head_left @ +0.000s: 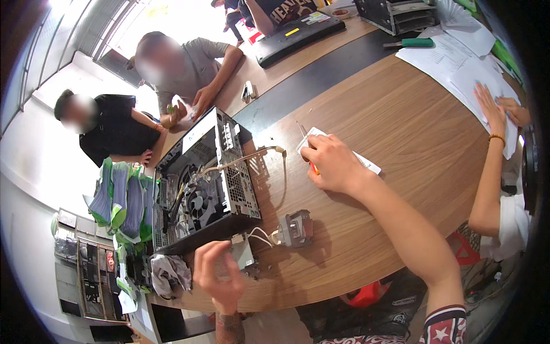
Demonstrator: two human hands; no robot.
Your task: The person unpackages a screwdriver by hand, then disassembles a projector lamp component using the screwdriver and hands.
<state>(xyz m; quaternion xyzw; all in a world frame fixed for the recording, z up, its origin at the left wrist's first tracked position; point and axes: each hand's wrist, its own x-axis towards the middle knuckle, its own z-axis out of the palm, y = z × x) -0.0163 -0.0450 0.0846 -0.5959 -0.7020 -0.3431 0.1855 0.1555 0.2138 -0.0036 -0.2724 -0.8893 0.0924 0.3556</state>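
My right hand (335, 163) is closed around a screwdriver (314, 168) with an orange-red handle. A thin shaft shows beyond the fingers, and the hand rests over a flat white rectangular piece (366, 163) on the table. Near the table's front edge, my left hand (220, 272) is raised with bent fingers apart and nothing visible in it. Beyond it sits an opened desktop computer case (243, 186), its fan (197, 200) exposed and a beige cable (252, 153) trailing out over the side. A small dark grey module with white wires (297, 228) lies to the case's right.
A flat metal part (243, 252) lies beside my left hand, with a crumpled grey cloth (171, 275) to its left. Across the table are a closed black laptop (301, 37) and seated people. Papers (458, 69) and a green-handled tool (417, 43) lie far right, near another person's hands (492, 109).
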